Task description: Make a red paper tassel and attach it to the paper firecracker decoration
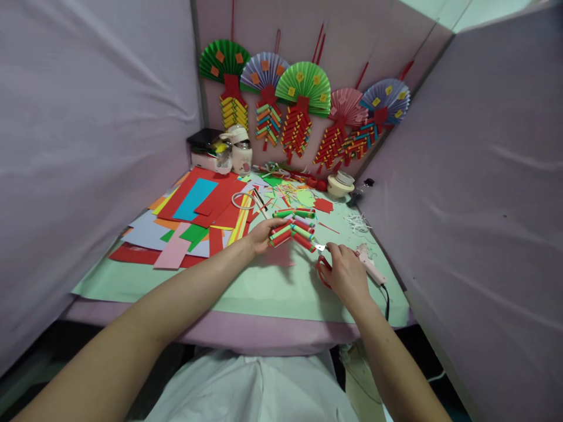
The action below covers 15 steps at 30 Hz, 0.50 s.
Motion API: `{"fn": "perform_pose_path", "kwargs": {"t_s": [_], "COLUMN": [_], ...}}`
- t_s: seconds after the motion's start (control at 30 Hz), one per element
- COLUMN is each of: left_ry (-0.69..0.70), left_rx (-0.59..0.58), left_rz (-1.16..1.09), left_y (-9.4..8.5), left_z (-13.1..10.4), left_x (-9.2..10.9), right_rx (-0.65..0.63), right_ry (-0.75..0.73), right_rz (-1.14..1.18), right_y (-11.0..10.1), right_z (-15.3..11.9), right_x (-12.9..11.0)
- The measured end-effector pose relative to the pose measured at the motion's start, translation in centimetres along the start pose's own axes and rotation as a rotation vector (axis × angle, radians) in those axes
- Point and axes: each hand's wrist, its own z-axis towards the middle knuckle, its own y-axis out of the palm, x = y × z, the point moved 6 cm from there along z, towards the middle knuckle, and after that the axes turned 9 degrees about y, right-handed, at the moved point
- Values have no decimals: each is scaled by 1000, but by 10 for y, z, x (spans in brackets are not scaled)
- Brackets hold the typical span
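My left hand (263, 235) is closed on the left side of a paper firecracker string (294, 230), a bundle of rolled red, green and pink paper tubes set in a V pattern. It is held above the table. In my right hand (348, 271) is a pair of scissors (323, 272) with red handles; the metal blades point left and reach the lower right tubes. Whether the blades touch the paper I cannot tell. A pink glue gun (372, 266) with a black cord lies just right of my right hand.
Stacked coloured paper (176, 225) covers the table's left side. Paper scraps (294, 190), a tape roll (243, 201), a jar (241, 155) and a cream bowl (340, 186) stand or lie toward the back. Finished fan ornaments (303, 88) hang on the rear wall. Cloth walls enclose both sides.
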Motion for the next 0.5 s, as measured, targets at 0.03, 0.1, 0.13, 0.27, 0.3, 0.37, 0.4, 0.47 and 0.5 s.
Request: {"fn": "perform_pose_path", "kwargs": {"t_s": [0.03,0.1,0.13,0.27,0.3,0.37,0.4,0.47,0.5], "left_ry": [-24,-57,-67,-94,-96,-88,-82,-79,-84], "left_rx": [-12,-45,-69,-183,-201,-225,-232,-244,-253], "left_rz": [18,49,62,109,117,123,122,128,136], "left_y": [0,3,4,12,13,16,17,18,18], "left_z": [-1,-5,-6,-11,-12,-12,-12,-15,-17], "left_x": [-2,-5,-7,-14,-15,-15,-15,-14,-14], "right_rx": [2,9,13,17,14,11,9,1,-4], "right_ry": [-2,-7,-9,-19,-22,-26,-28,-35,-42], "right_rz": [-6,-17,-21,-33,-39,-52,-57,-63,-62], "right_y": [-1,-2,-2,-3,-2,-1,-1,-1,-1], "right_z": [0,0,-1,-2,-3,-4,-4,-5,-5], "right_x": [0,0,0,-2,-3,-4,-4,-5,-5]}}
